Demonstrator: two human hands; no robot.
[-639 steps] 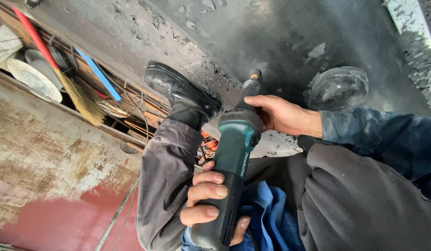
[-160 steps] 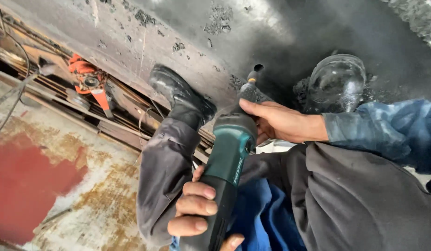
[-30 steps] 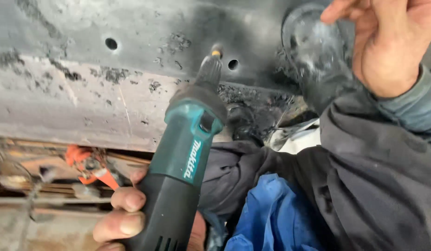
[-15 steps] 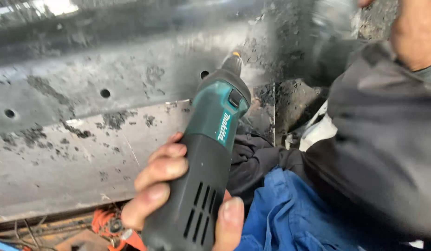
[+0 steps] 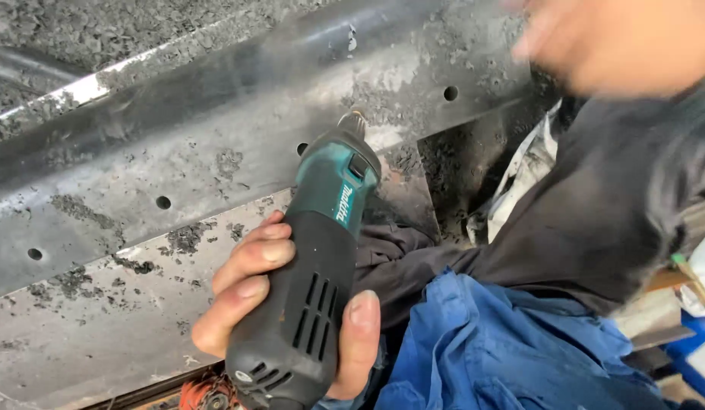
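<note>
Leftmost, a grey steel plate (image 5: 124,304), scuffed and flecked with dark grit, slopes across the view with a row of small drilled holes (image 5: 163,203). Just right of them, my left hand (image 5: 273,304) is wrapped tight around the black ribbed body of a teal die grinder (image 5: 314,266), thumb pressed on its near side. The grinder's tip (image 5: 358,120) points up toward the plate beside another hole. Below its rear end, something orange (image 5: 204,395) peeks out. Further right, my dark trouser leg (image 5: 611,228) and blue cloth (image 5: 512,357) block the lower plate. Top right, my right hand (image 5: 603,38) is a blur; I cannot tell its grip.
</note>
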